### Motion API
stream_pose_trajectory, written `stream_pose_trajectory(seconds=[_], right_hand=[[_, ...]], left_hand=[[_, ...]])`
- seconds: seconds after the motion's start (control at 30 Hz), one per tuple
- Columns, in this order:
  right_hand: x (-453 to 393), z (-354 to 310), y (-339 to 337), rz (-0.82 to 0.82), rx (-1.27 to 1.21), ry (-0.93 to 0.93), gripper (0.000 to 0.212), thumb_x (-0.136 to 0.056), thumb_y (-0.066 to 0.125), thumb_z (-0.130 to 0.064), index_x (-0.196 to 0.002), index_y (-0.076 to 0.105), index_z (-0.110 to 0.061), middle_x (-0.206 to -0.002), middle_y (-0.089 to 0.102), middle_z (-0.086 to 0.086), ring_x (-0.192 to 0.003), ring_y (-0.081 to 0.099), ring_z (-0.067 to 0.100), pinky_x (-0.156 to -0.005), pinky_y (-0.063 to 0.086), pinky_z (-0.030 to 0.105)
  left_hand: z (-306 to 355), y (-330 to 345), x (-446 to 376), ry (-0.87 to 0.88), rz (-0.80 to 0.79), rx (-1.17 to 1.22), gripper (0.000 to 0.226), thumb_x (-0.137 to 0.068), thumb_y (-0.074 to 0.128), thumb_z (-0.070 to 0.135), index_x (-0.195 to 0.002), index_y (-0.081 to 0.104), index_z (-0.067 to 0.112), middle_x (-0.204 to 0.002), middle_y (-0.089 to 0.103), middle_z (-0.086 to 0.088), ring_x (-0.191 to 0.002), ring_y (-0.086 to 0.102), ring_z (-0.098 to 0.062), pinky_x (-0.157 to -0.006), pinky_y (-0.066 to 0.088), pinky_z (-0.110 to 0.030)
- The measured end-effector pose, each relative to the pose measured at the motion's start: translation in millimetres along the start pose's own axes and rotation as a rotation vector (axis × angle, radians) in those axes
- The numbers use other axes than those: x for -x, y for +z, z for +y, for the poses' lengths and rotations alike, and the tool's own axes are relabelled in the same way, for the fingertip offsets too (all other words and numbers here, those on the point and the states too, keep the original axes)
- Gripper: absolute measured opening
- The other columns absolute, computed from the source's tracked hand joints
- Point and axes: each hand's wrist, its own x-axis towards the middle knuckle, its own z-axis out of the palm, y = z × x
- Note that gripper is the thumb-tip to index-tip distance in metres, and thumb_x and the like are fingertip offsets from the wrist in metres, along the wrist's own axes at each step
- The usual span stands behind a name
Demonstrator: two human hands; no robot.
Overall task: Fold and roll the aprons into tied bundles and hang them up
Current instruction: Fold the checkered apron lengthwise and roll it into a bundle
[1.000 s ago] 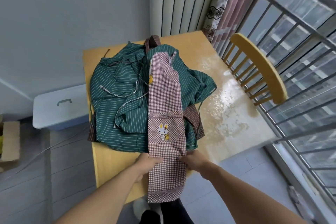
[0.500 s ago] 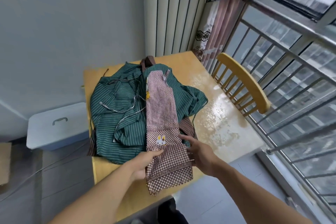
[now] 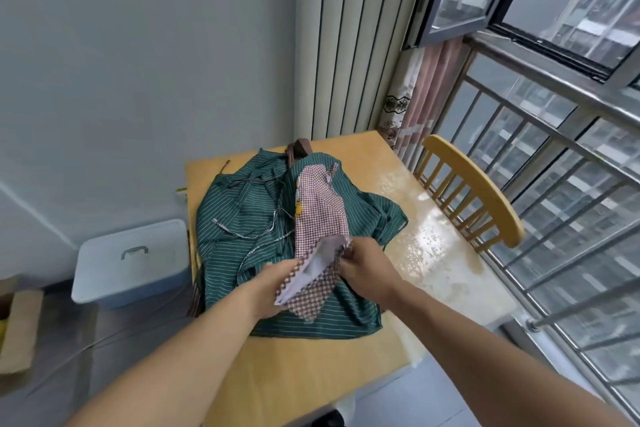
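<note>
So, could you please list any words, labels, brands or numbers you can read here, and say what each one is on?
None: no readable text shows anywhere.
The checked apron carries only a yellow cartoon print, no letters.
The storage box shows no label.

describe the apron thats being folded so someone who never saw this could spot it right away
On the yellow wooden table by the window lies a heap of green striped aprons. On top of it runs a narrow folded strip, the checked apron. The left hand and right hand hold its near end; only it has maroon-and-white checks.
</note>
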Motion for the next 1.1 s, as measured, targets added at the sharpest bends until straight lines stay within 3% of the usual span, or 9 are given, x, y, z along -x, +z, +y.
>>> stream_pose_trajectory(seconds=[0.07, 0.17, 0.23, 0.33, 0.4, 0.5, 0.77, 0.97, 1.1], right_hand=[[-12, -20, -10, 0.082, -0.135, 0.12, 0.024, -0.102, 0.057, -0.02, -0.085, 0.07, -0.009, -0.086, 0.075, 0.002, -0.078, 0.072, 0.02, -0.073, 0.063, 0.042], [-40, -41, -33, 0.162, -0.261, 0.287, 0.035, -0.1, 0.06, -0.034, -0.098, 0.071, -0.001, -0.095, 0.076, 0.006, -0.087, 0.073, 0.021, -0.082, 0.062, 0.042], [-53, -47, -45, 0.156, -0.336, 0.425, 0.038, -0.096, 0.067, -0.038, -0.106, 0.071, -0.002, -0.101, 0.076, 0.007, -0.09, 0.072, 0.023, -0.085, 0.06, 0.043], [-62, -45, -50, 0.169, -0.303, 0.478, 0.047, -0.091, 0.072, -0.046, -0.106, 0.072, -0.002, -0.101, 0.077, 0.008, -0.092, 0.074, 0.028, -0.09, 0.059, 0.048], [-60, -44, -50, 0.17, -0.246, 0.449, 0.051, -0.089, 0.072, -0.051, -0.104, 0.074, -0.002, -0.099, 0.077, 0.007, -0.092, 0.074, 0.027, -0.089, 0.06, 0.045], [-53, -37, -49, 0.168, -0.284, 0.403, 0.048, -0.088, 0.073, -0.05, -0.102, 0.075, -0.004, -0.097, 0.079, 0.003, -0.09, 0.075, 0.024, -0.083, 0.059, 0.039], [-42, -20, -54, 0.216, -0.433, 0.257, 0.045, -0.079, 0.082, -0.039, -0.102, 0.074, -0.001, -0.097, 0.08, 0.002, -0.091, 0.077, 0.019, -0.095, 0.058, 0.048], [-37, -17, -61, -0.093, -0.38, 0.221, 0.033, -0.088, 0.074, -0.024, -0.117, 0.071, -0.008, -0.118, 0.075, 0.002, -0.112, 0.071, 0.018, -0.108, 0.05, 0.047], [-45, -54, -75, 0.072, -0.465, 0.125, 0.016, -0.096, 0.063, -0.02, -0.108, 0.072, -0.015, -0.111, 0.077, 0.0, -0.106, 0.072, 0.017, -0.102, 0.053, 0.048]], left_hand=[[7, -1, 6, 0.196, 0.056, 0.065, 0.053, -0.093, 0.065, 0.044, -0.143, 0.055, 0.027, -0.139, 0.062, -0.008, -0.134, 0.052, -0.033, -0.108, 0.04, -0.039], [25, -4, 19, 0.357, -0.02, 0.137, 0.05, -0.084, 0.045, 0.081, -0.113, 0.072, 0.051, -0.13, 0.067, 0.016, -0.133, 0.053, -0.015, -0.112, 0.032, -0.038], [34, -5, 23, 0.389, -0.1, 0.178, 0.066, -0.067, 0.051, 0.091, -0.119, 0.068, 0.054, -0.141, 0.061, 0.012, -0.134, 0.052, -0.014, -0.115, 0.032, -0.042], [37, 1, 25, 0.421, -0.124, 0.009, 0.1, -0.06, 0.076, 0.078, -0.139, 0.051, 0.022, -0.145, 0.056, 0.004, -0.132, 0.053, -0.018, -0.114, 0.039, -0.046], [39, 10, 26, 0.447, 0.009, -0.012, 0.062, -0.073, 0.082, 0.054, -0.12, 0.062, 0.019, -0.121, 0.072, 0.002, -0.113, 0.067, -0.02, -0.096, 0.057, -0.045], [37, 15, 20, 0.441, 0.175, 0.066, 0.02, -0.095, 0.071, 0.033, -0.108, 0.07, 0.018, -0.104, 0.078, 0.001, -0.103, 0.073, -0.025, -0.088, 0.061, -0.05], [55, 21, 20, 0.488, 0.148, 0.007, 0.029, -0.109, 0.045, 0.03, -0.112, 0.068, 0.013, -0.114, 0.075, 0.0, -0.11, 0.069, -0.021, -0.102, 0.053, -0.052], [80, 18, 30, 0.462, 0.057, 0.193, 0.038, -0.11, 0.039, 0.031, -0.124, 0.062, 0.004, -0.122, 0.071, -0.01, -0.118, 0.065, -0.031, -0.101, 0.053, -0.053], [114, 12, 53, 0.613, 0.034, 0.193, 0.041, -0.099, 0.054, 0.043, -0.119, 0.063, 0.008, -0.118, 0.071, -0.004, -0.116, 0.064, -0.025, -0.095, 0.051, -0.044]])
